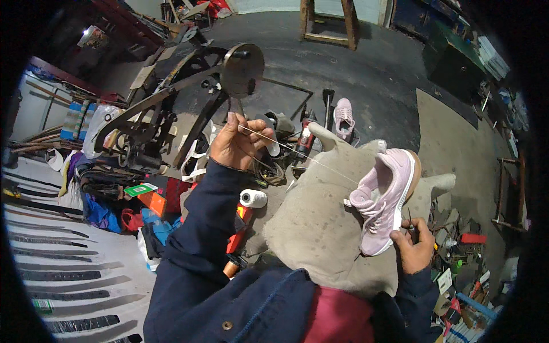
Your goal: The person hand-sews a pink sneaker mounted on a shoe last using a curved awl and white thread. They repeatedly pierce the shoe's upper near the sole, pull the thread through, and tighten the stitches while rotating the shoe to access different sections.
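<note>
A pale pink sneaker (382, 197) rests on a grey cloth (320, 223) over my lap. My left hand (235, 144) is raised to the left and pinches a taut white thread (303, 154) that runs down to the shoe's side. By the shoe's sole, my right hand (413, 246) grips a thin awl (410, 223) with a dark handle and steadies the shoe's lower end. A spool of white thread (253, 198) lies just below my left forearm.
A second pink sneaker (343, 116) lies on the dark floor ahead. A black hand-crank stitching machine with a round wheel (242, 70) stands at upper left. Tools and scraps crowd the floor at left and right. A wooden frame (329, 23) stands at the back.
</note>
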Motion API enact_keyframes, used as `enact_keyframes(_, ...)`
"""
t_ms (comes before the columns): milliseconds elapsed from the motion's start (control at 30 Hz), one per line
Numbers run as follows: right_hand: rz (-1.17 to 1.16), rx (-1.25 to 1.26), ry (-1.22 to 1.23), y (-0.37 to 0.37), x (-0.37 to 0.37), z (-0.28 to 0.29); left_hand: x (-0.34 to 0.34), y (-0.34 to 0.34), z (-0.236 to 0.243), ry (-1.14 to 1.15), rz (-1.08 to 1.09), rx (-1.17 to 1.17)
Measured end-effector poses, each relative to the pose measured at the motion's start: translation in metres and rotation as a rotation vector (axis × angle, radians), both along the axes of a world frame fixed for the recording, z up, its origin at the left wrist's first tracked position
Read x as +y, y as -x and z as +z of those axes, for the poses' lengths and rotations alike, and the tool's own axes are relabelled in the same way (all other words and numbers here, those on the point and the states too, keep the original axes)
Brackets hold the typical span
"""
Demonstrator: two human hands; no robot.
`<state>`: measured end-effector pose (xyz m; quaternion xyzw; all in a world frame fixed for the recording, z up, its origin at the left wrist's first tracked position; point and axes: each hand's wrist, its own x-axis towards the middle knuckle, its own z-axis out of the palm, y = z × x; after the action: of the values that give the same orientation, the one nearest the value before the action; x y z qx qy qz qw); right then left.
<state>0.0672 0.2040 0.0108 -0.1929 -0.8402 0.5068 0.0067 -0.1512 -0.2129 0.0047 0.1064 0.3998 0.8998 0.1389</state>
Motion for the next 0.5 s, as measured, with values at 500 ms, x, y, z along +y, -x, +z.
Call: enact_keyframes(500,0.302,0.298,0.172,0.092,-0.042,0.092,-0.02,-0.029,0.051,-0.004,0.127,0.012)
